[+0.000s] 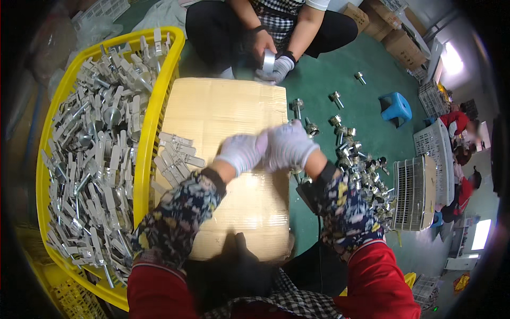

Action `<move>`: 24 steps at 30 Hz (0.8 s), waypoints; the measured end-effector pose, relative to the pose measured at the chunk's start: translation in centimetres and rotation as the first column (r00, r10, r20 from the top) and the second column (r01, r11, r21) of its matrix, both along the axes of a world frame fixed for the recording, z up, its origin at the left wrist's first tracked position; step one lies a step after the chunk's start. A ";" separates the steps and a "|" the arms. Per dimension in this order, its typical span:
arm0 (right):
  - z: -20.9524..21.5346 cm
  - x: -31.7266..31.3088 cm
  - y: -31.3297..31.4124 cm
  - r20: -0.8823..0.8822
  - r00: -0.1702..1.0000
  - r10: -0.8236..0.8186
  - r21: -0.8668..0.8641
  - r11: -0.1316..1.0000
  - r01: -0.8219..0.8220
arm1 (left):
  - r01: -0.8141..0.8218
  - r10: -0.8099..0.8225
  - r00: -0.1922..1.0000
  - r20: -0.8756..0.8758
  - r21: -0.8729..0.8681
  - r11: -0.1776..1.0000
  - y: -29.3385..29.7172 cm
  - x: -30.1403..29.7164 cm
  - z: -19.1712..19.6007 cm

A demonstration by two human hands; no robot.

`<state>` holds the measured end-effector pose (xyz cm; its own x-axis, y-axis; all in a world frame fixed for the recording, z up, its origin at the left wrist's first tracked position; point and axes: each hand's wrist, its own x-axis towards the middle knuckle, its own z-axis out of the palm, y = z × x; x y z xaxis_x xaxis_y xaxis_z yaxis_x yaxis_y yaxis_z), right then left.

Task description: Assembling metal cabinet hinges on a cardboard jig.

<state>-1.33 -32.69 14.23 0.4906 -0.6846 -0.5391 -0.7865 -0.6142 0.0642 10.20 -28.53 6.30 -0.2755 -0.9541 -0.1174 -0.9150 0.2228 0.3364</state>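
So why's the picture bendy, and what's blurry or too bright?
In the head view, the fisheye lens bends edges near the rim and leaves dark corners; there too, the left hand and right hand look smeared, probably from moving, and two bright panels at right glare white.

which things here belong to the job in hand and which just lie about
Likely in the job:
flat elongated grey pieces
silver stemmed metal pieces
yellow plastic basket
tan cardboard surface

Seemingly just lying about:
blue plastic stool
brown cardboard boxes
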 end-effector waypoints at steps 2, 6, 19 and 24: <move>0.9 0.0 2.5 0.059 0.998 0.009 0.054 0.998 -0.012 | -0.004 0.016 0.997 -0.073 0.154 0.988 2.0 0.2 0.1; 0.7 -1.6 5.6 0.126 0.992 -0.004 0.102 0.995 -0.009 | -0.066 0.105 0.991 -0.087 0.366 0.928 4.9 -0.8 1.0; 0.0 -1.8 0.1 0.091 0.994 -0.061 -0.136 0.988 0.073 | -0.107 0.122 0.985 -0.119 0.121 0.987 0.1 -1.2 4.2; 1.2 0.1 -1.6 0.037 0.997 -0.072 -0.008 0.997 0.072 | -0.100 0.116 0.990 -0.084 0.174 0.980 -3.4 1.2 -0.2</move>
<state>-1.19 -34.27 15.46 0.4596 -0.7236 -0.5149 -0.8305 -0.5556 0.0395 11.44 -31.94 6.12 -0.1889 -0.9476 -0.2575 -0.8932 0.0569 0.4460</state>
